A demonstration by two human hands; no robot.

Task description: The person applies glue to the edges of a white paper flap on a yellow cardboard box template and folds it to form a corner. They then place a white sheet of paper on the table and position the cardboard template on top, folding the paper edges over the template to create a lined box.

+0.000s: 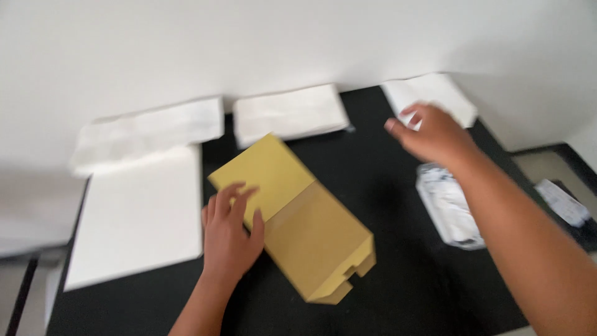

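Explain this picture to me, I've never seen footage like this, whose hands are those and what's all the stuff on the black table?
There is one picture, taken by a camera worn on a person's head, looking down at that person's own two bare hands. No machine is involved.

The surface is a black table against a white wall. In the middle lies a yellow-brown cardboard box, folded into a long shape. The left hand rests flat on its near end, fingers spread, pressing rather than gripping.

The right hand is raised above the table and reaches toward a white stack of folded paper or bags at the back right. It is blurred, so I cannot tell whether it holds anything.

Also there: two more white stacks along the wall, a large white sheet at the left, and a clear plastic packet at the right.
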